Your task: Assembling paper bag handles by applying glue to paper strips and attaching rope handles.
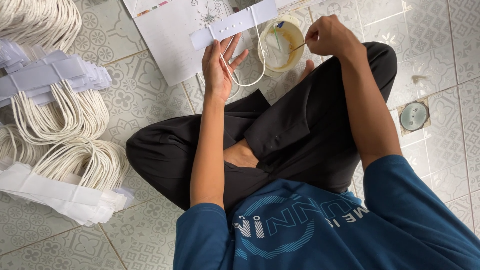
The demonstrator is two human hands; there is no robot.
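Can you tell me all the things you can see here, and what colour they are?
Strip: one, white paper with a cord loop, held up in the left hand.
Cord: one loop, white, hanging from the strip.
Bowl: one, white with brown smears inside, on the floor ahead.
Stick: one, thin, in the right hand's grip, tip at the bowl.
Sheet: one, white with a faint drawing, under the strip.
Stacks: several, white strips with cord loops, far left.
Drain: one, round, grey, right.
Floor: patterned pale tiles.
Left hand: holding the strip.
Right hand: pinching the stick.
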